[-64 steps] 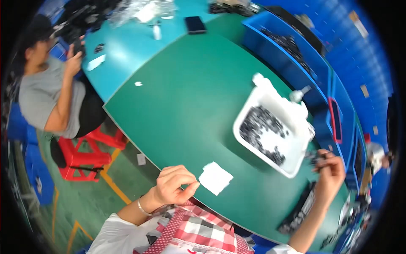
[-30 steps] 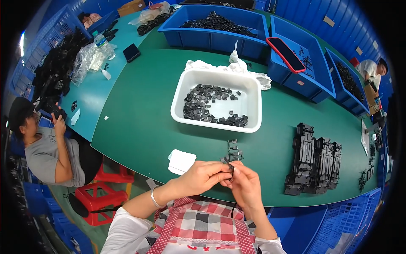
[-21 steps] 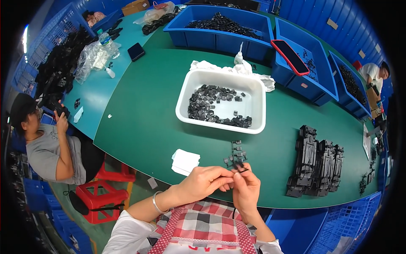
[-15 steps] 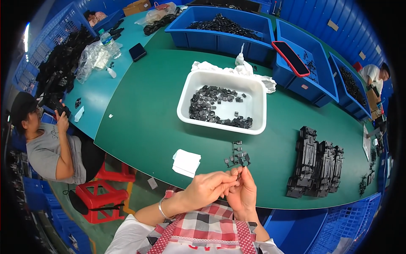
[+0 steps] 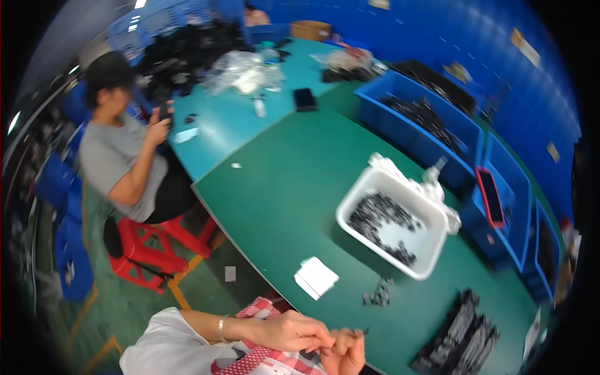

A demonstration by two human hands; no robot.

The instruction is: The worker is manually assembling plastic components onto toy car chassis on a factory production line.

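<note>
My left hand [image 5: 295, 331] and my right hand [image 5: 347, 351] meet at the table's near edge, their fingertips pinched together. A tiny dark piece [image 5: 366, 331] pokes out past the right fingers; blur hides its shape. What the left fingertips pinch is hidden. On the green table beyond lies a small black plastic sprue [image 5: 379, 294] with several parts on it. To its left is a stack of white paper [image 5: 315, 278]. Farther off, a white tub [image 5: 431, 257] holds many small black plastic parts [image 5: 375, 219].
Long black plastic assemblies [image 5: 459, 337] lie at the right. Blue bins [image 5: 406, 140] line the far edge, one carrying a red-cased phone [image 5: 490, 197]. At the left, a person [image 5: 125, 150] sits by red stools [image 5: 147, 250], holding a dark object.
My view has swung left, so the table appears turned and shifted right. Both hands have come away from the sprue, still pinched together. The sprue stays on the table.
</note>
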